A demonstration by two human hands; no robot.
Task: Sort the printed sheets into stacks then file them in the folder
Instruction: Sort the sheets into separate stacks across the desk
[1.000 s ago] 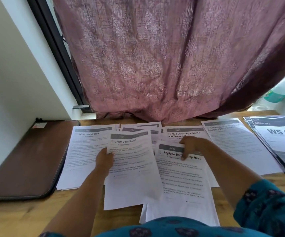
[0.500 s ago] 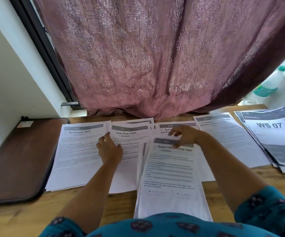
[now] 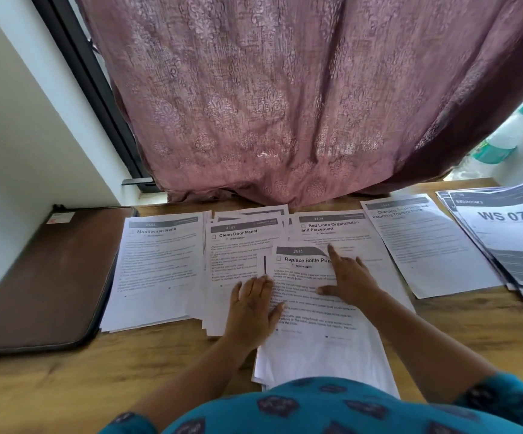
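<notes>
Our left hand (image 3: 251, 303) lies flat, fingers spread, on the white printed "Replace Bottle Pump" stack (image 3: 316, 327) | right hand (image 3: 349, 277) presses it, forefinger extended | brown zip folder (image 3: 44, 277) lies closed, far left on wooden surface (image 3: 66, 380)

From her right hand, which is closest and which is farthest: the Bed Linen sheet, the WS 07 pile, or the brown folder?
Head view, from the right hand:
1. Bed Linen sheet, just beyond the fingertips, centre.
2. WS 07 pile, far right edge of the table.
3. Brown folder, far left, past the left hand.
</notes>
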